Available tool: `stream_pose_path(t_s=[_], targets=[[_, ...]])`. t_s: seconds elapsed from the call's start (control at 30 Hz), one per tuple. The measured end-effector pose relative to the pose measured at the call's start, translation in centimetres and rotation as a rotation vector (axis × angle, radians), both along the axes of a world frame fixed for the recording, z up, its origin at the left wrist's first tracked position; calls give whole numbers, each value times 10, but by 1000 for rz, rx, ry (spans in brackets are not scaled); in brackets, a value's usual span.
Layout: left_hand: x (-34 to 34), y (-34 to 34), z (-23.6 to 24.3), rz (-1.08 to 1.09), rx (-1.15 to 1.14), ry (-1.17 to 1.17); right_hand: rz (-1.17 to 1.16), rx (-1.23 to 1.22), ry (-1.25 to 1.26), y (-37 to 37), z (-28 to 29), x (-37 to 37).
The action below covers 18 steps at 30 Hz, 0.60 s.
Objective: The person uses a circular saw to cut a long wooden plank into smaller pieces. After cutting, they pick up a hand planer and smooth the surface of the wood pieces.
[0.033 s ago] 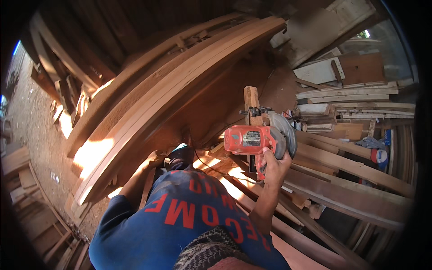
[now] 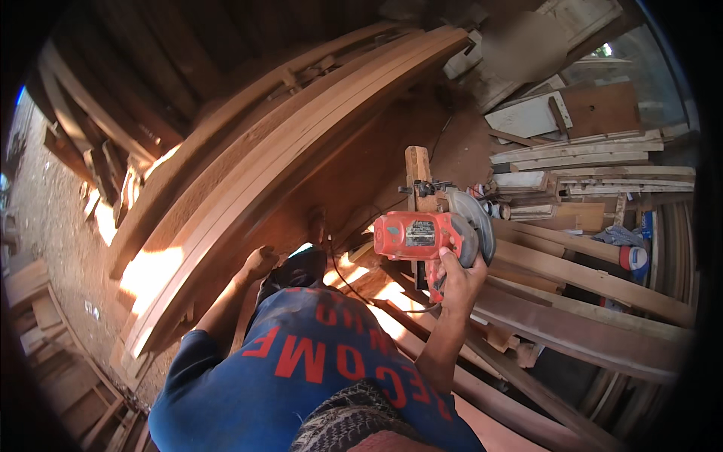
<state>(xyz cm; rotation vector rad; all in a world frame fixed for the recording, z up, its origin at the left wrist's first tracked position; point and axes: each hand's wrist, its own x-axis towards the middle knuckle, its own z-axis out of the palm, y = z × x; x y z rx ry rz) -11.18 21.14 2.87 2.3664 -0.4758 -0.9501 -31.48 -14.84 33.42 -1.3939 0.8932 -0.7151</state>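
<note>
My right hand (image 2: 461,277) grips the rear handle of a red circular saw (image 2: 403,235) with a grey blade guard and a narrow wooden piece (image 2: 416,162) at its base. My left hand (image 2: 260,261), its fingers curled, is near the underside of long, pale, laminated curved beams (image 2: 301,135) that arch from lower left to upper right; what it holds, if anything, I cannot make out. A black cord (image 2: 348,286) runs below the saw, above my blue shirt.
Dark timber pieces (image 2: 98,128) lean at the upper left. Several boards and planks (image 2: 595,279) lie along the right, with white panels (image 2: 520,117) behind them and a blue-and-white container with a red band (image 2: 636,258) among them. Offcuts (image 2: 45,324) are piled at the lower left.
My left hand has risen slightly, toward the curved beams. The saw in my right hand is nearly where it was; the view has shifted a little.
</note>
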Motion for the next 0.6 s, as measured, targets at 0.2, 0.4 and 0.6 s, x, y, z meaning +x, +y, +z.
stream_pose_path(t_s=[0.2,0.4,0.6], targets=[[97,-166,78,160,-439,-67,-58,28,43,-103,4,71],[209,-296,134,164,-461,-162,-51,41,26,-199,27,157],[288,-422,160,4,-375,-373,-73,-33,-16,-291,49,206]])
